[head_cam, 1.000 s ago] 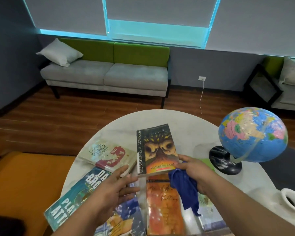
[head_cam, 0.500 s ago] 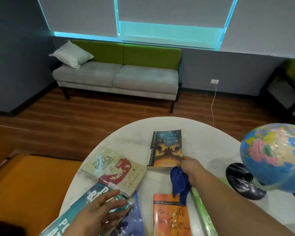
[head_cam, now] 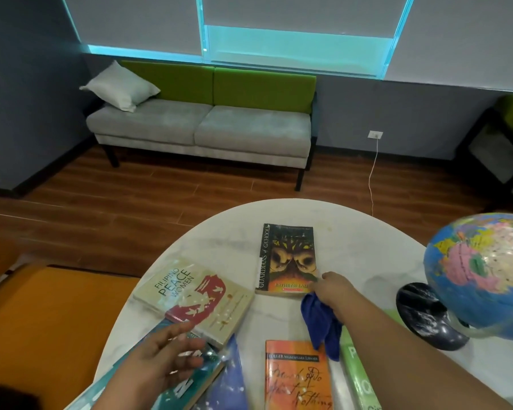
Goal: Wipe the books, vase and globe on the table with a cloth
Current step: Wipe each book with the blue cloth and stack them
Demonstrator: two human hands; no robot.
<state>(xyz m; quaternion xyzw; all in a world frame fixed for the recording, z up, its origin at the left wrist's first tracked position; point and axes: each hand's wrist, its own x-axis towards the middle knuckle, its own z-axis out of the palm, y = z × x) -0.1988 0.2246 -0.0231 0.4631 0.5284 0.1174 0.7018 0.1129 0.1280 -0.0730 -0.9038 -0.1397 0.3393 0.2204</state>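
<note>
Presently, the right hand point(head_cam: 333, 287) grips a bunched blue cloth point(head_cam: 320, 324). The soft fabric hangs in folds below its curled fingers, over the white marbled table point(head_cam: 225, 241). The fingertips touch the near right corner of the dark Ga'Hoole paperback point(head_cam: 289, 258), which lies flat just beyond them with a matt cover.

The left hand point(head_cam: 160, 362) is loosely spread and holds nothing. Its fingers are blurred over a teal book point(head_cam: 190, 389), and contact cannot be confirmed. Just beyond those fingers lies a cream and red paperback point(head_cam: 196, 294).

Between the 2 hands, an orange paperback point(head_cam: 296, 377) and a blue starred book point(head_cam: 228, 380) are cut by the bottom edge. A green book point(head_cam: 359, 377) is partly hidden under the right forearm. Right of the right fingers stands the glossy globe point(head_cam: 480, 273) on a round black base point(head_cam: 427, 315), its sphere cropped by the frame.
</note>
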